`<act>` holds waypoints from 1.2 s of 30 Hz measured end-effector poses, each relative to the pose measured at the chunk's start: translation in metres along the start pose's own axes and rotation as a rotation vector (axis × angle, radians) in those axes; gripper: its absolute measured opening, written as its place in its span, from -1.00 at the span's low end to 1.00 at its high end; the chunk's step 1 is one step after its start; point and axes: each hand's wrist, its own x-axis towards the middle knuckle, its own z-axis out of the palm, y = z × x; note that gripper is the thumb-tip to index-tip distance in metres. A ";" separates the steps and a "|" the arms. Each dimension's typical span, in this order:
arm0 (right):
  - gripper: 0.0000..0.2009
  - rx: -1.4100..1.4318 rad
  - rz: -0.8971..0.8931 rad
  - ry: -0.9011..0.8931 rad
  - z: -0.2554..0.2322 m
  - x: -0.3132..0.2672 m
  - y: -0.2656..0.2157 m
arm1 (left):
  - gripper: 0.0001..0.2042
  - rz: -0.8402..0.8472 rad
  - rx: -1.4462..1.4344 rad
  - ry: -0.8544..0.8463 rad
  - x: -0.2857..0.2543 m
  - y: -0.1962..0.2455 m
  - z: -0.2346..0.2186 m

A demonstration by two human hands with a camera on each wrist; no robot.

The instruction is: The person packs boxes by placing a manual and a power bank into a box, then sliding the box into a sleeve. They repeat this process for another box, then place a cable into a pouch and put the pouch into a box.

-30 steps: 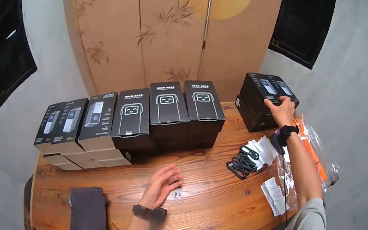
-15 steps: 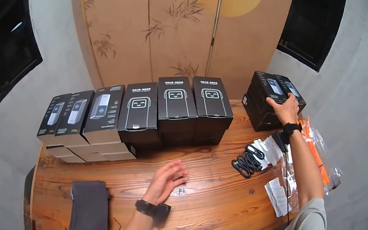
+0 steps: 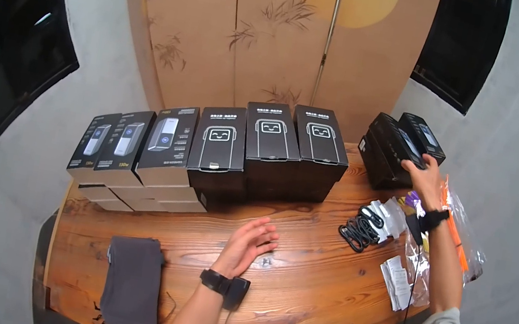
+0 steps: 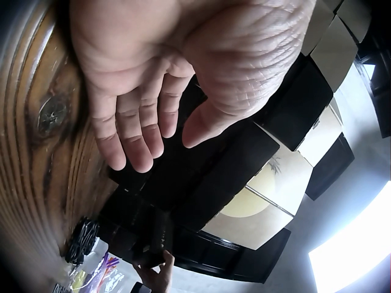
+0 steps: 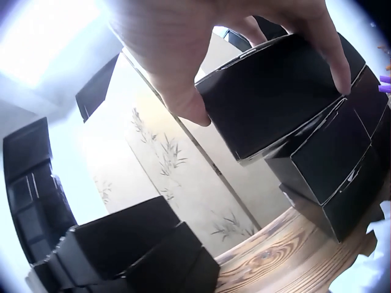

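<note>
At the right stack, my right hand [image 3: 429,187] grips a black printed box [image 3: 394,131] by its near end. In the right wrist view thumb and fingers straddle the end of this box [image 5: 269,91], which sits tilted above the black boxes [image 5: 327,162] under it. A second printed box [image 3: 423,136] stands right beside it on the stack. My left hand [image 3: 248,248] hovers over the wooden table [image 3: 293,291], palm turned inward, fingers loosely extended and holding nothing. Its palm [image 4: 140,55] and relaxed fingers fill the top of the left wrist view.
A long row of stacked black boxes [image 3: 219,138] runs along the table's back left. Coiled black cables [image 3: 359,230], white papers [image 3: 395,284] and plastic bags with orange strips [image 3: 459,240] lie at the right. A folded dark cloth [image 3: 132,285] is at the front left.
My right hand has tilted the left top box of the right stack and raised it from its neighbour. The head view has turned left; my left hand keeps its pose.
</note>
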 end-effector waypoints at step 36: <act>-0.01 0.712 0.051 -0.761 -0.038 -0.270 0.050 | -0.52 0.134 0.537 -0.114 -0.007 -0.011 0.013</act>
